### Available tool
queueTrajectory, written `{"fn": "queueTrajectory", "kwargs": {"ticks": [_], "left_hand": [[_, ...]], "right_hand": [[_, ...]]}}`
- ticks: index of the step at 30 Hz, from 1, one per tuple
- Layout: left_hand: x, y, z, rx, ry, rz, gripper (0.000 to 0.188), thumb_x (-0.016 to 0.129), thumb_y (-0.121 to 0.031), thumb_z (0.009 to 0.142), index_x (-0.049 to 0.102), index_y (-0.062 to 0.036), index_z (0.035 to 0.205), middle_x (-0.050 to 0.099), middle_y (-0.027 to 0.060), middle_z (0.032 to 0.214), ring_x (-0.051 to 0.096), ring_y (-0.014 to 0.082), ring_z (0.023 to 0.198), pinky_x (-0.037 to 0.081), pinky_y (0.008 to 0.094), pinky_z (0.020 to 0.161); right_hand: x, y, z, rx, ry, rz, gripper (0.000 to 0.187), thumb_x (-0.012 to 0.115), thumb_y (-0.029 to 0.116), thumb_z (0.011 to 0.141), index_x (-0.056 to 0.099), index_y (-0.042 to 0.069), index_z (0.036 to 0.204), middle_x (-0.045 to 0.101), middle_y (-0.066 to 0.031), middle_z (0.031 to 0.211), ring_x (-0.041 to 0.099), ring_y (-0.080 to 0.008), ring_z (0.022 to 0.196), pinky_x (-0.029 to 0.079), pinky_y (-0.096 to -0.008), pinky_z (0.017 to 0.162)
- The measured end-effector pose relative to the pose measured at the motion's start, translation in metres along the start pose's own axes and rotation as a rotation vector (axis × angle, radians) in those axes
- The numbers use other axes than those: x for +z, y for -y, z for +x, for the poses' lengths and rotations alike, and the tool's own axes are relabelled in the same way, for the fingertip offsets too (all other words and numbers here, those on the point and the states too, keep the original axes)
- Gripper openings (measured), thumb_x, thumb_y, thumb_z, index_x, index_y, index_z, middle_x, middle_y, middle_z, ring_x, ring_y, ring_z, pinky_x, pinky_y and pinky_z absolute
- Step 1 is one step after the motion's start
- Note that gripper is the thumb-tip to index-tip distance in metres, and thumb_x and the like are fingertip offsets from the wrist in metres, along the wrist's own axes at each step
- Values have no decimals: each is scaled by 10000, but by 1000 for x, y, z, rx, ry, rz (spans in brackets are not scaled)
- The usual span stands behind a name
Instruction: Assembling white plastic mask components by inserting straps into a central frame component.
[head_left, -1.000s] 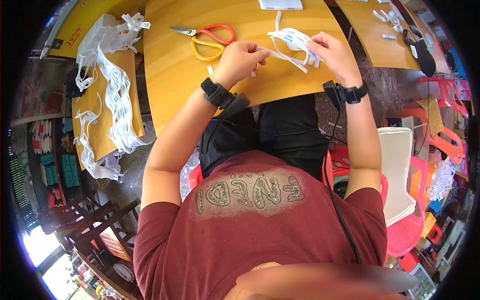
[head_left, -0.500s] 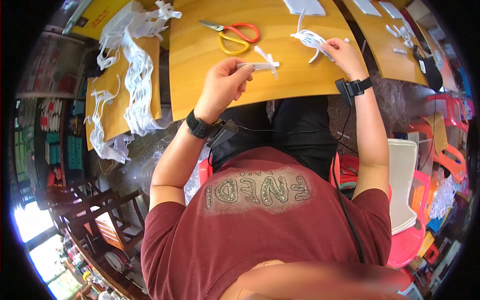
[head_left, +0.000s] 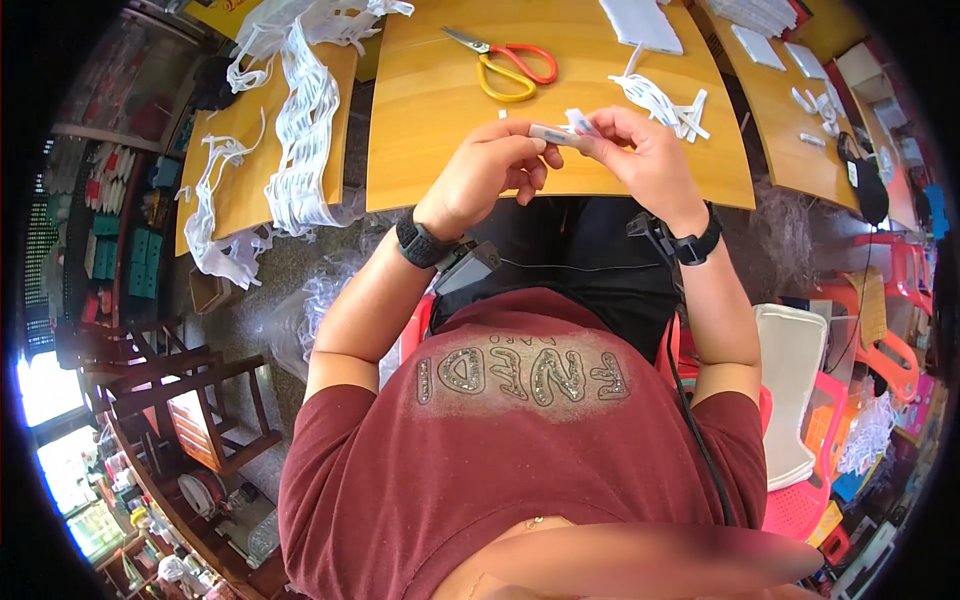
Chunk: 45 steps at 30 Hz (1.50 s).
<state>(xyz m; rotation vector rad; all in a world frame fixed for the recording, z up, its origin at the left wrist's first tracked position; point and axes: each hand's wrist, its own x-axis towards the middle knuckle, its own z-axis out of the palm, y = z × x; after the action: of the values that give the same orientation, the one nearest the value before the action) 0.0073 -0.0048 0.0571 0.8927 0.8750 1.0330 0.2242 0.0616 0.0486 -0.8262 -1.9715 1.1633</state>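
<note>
My left hand [head_left: 492, 172] pinches a short, flat white strip [head_left: 552, 133] between thumb and forefinger, its other fingers curled below. My right hand [head_left: 642, 160] meets it from the other side. Its thumb and fingers are closed on the strip's far end, where a small white piece sticks up. Both hands hover over the near part of the yellow wooden table [head_left: 430, 150]. Just beyond my right hand lies a looped bundle of white strips [head_left: 655, 100]. Farther off, scissors [head_left: 515, 72] with one red and one yellow handle rest on the tabletop.
Long white strips [head_left: 300, 140] hang over a side table at left. A white rectangular stack [head_left: 643, 24] lies at the table's far right. Another table [head_left: 765, 110] at right bears white pieces and a black object [head_left: 866, 180]. A pink chair [head_left: 800, 505] stands beside me.
My right hand has left the strip bundle and come left to the strip in my left hand. Several strips now lie splayed beside the bundle. The whole view has shifted slightly.
</note>
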Motion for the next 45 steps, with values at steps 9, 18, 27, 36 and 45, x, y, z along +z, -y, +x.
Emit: {"fn": "queueTrajectory", "kwargs": {"ticks": [9, 18, 27, 36, 45], "left_hand": [[5, 15, 5, 133, -182, 102, 278, 508, -223, 1034, 661, 9, 1029, 684, 48, 878, 529, 51, 593, 415, 184, 471], [13, 26, -1, 132, -243, 51, 287, 506, -225, 1035, 658, 16, 1072, 698, 87, 928, 536, 70, 592, 398, 191, 469], [-18, 39, -14, -122, -195, 261, 278, 550, -268, 1018, 675, -21, 1037, 694, 29, 861, 518, 31, 582, 399, 176, 472], [-16, 46, 2, 31, -254, 444, 228, 628, -240, 964, 688, -31, 1031, 674, -8, 807, 561, 101, 627, 451, 252, 580], [-59, 62, 9, 519, -604, 1425, 225, 682, -166, 846, 737, -155, 1063, 618, 31, 972, 558, 253, 954, 401, 396, 840]], "right_hand": [[3, -13, 2, 58, -188, 495, 166, 605, 125, 980, 670, -4, 1062, 710, -76, 976, 662, -128, 920, 528, -259, 852], [-45, -34, 16, -90, -400, 924, 221, 528, 142, 1014, 625, -22, 1127, 689, -195, 1098, 675, -287, 1048, 528, -393, 979], [-81, -11, -6, 223, -153, 767, 293, 476, 80, 923, 629, -42, 1142, 659, -85, 953, 521, -121, 677, 417, -247, 653], [11, -17, 18, 253, 257, -208, 232, 657, 243, 936, 693, 45, 1052, 648, -46, 687, 563, -87, 621, 431, -267, 571], [11, -30, 73, 391, 492, -333, 280, 573, 321, 973, 671, 60, 978, 591, -37, 665, 528, -140, 601, 403, -297, 580]]}}
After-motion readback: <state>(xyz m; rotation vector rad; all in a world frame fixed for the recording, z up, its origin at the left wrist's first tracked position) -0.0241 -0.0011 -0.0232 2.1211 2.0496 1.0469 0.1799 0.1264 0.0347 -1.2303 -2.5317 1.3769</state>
